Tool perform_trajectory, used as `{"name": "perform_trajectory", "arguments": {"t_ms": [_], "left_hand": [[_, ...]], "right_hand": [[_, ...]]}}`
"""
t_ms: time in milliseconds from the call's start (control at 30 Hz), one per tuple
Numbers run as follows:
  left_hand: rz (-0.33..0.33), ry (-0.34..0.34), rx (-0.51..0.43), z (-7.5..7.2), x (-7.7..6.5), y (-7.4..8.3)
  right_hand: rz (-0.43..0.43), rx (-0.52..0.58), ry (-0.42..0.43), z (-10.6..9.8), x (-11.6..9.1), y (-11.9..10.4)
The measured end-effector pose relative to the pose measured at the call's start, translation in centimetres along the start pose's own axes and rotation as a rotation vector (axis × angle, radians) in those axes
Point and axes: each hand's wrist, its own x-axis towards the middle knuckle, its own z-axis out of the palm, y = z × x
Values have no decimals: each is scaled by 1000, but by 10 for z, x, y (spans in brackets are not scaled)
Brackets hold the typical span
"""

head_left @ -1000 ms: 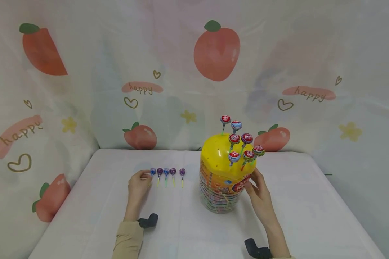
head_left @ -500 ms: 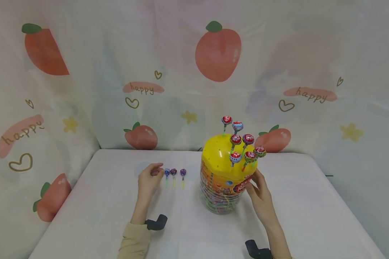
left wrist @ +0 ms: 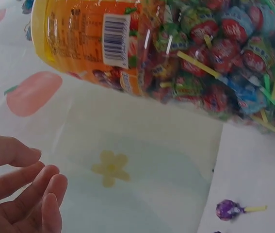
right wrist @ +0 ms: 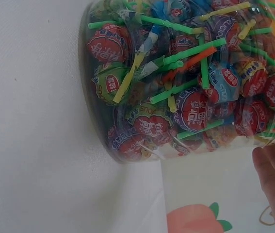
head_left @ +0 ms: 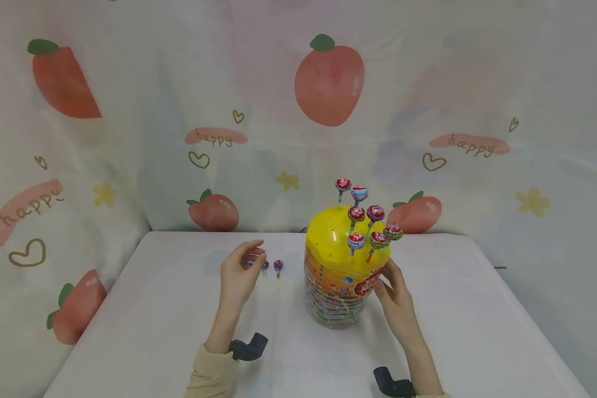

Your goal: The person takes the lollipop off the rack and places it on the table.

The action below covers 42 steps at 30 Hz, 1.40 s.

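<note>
A big clear jar point(head_left: 340, 304) with a yellow lid point(head_left: 330, 235) stands on the table. Wrapped lollipops fill it, and several more, such as one red lollipop point(head_left: 356, 214), stick up from the lid. My right hand point(head_left: 399, 301) rests against the jar's right side, its fingertips at the wall in the right wrist view. Left of the jar, my left hand point(head_left: 236, 279) hovers over a short row of lollipops, fingers loosely bent and nothing seen in them. It partly hides the row; a purple lollipop point(head_left: 278, 265) at the right end shows fully, also in the left wrist view.
A white cloth covers the table point(head_left: 298, 359). Behind it hangs a pale backdrop point(head_left: 268, 72) printed with fruit, hearts and "happy". Each wrist wears a black camera mount, the left mount point(head_left: 250, 348) lying near the table.
My left hand has moved right along the row of lollipops, from its left end toward the middle, covering more of it. My right hand and the jar have stayed put.
</note>
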Motion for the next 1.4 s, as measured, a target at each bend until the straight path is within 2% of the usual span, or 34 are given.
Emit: {"name": "perform_trajectory", "arguments": {"t_ms": [333,500,700,833,1033,1400], "left_hand": [[258,-20,-61,13,-13,50],[329,-48,-88,22,-20,75],[409,-95,-136,36,-27,98],[415,-139,-166,44,-31,108],[418,-186,-197,56,-35,115],[411,-208,-205,69,-39,119]], "right_hand": [[-11,-5,-3,0,-1,0],[-13,1,0,0,-1,1],[-16,11,3,0,-1,1],[-13,11,1,0,0,0],[-7,12,-2,-1,0,-1],[-23,6,3,0,0,0]]}}
